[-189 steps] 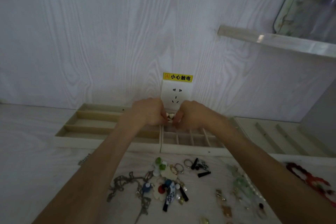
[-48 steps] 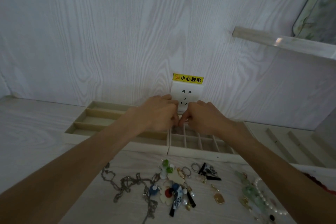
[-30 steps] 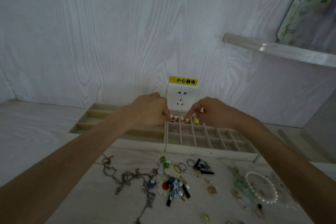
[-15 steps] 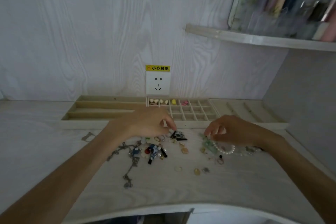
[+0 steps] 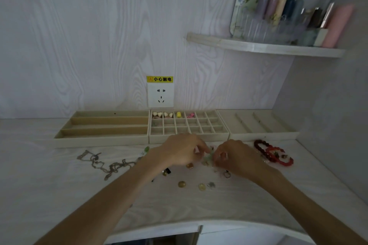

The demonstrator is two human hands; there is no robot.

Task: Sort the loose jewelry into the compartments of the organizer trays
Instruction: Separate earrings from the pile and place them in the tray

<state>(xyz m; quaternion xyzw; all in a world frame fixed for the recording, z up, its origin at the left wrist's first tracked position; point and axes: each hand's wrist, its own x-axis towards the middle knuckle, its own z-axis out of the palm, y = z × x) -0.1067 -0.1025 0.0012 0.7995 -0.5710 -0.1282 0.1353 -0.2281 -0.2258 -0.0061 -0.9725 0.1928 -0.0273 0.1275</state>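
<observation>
Three beige organizer trays stand against the wall: a long-slot tray, a grid tray with small pieces in its back row, and a ridged tray. Loose jewelry lies on the desk in front of them. My left hand and my right hand meet over the pile, fingertips pinched together on a small pale green piece. A silver chain lies to the left, red bead bracelets to the right, and round gold pieces sit nearer me.
A wall socket with a yellow warning label sits just above the grid tray. A corner shelf with bottles and tubes hangs at the upper right. The desk's curved front edge runs below my forearms.
Both hands have come away from the grid tray's back row down to the loose pile. Since half a second ago they have closed together on the green piece.
</observation>
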